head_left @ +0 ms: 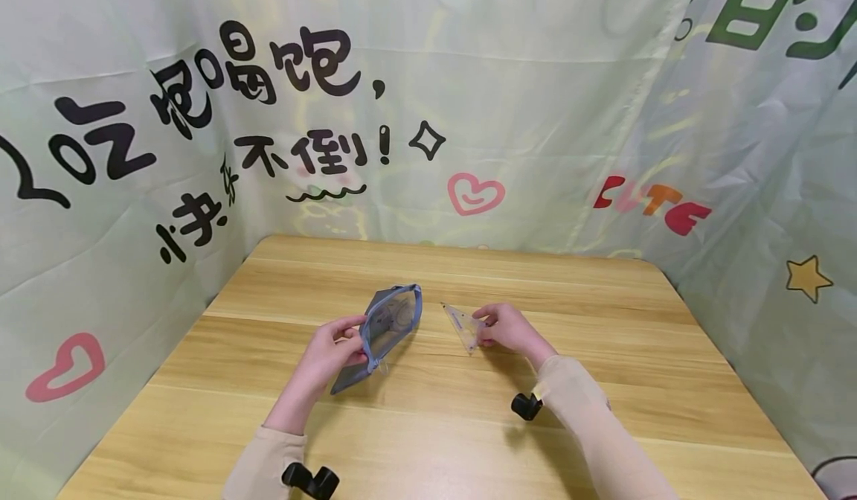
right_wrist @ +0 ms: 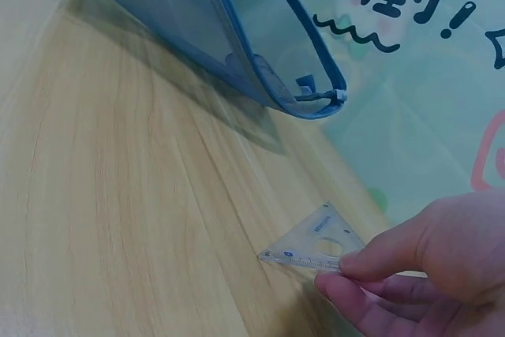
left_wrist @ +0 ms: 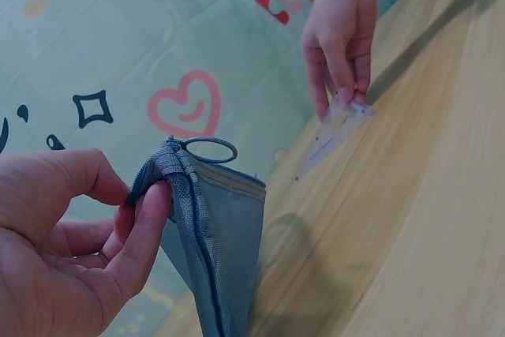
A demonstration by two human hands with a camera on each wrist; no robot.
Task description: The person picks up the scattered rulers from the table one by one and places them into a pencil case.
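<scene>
A blue mesh zipper pouch (head_left: 395, 321) stands tilted above the table, its mouth spread wide toward the right. My left hand (head_left: 338, 347) pinches the pouch's edge between thumb and fingers, as the left wrist view shows beside the zipper (left_wrist: 193, 211). Through the mesh, some clear item shows inside the pouch. To the right of the mouth, my right hand (head_left: 502, 327) holds a small clear triangular ruler (head_left: 462, 325) by one side, thumb over it. In the right wrist view the set square (right_wrist: 308, 238) shows printed scale marks and a round hole.
The wooden table (head_left: 415, 440) stretches out under both hands. Printed fabric (head_left: 535, 113) with lettering and hearts hangs behind it and along the sides. Small black devices are worn at the left wrist (head_left: 311, 479) and right wrist (head_left: 527, 406).
</scene>
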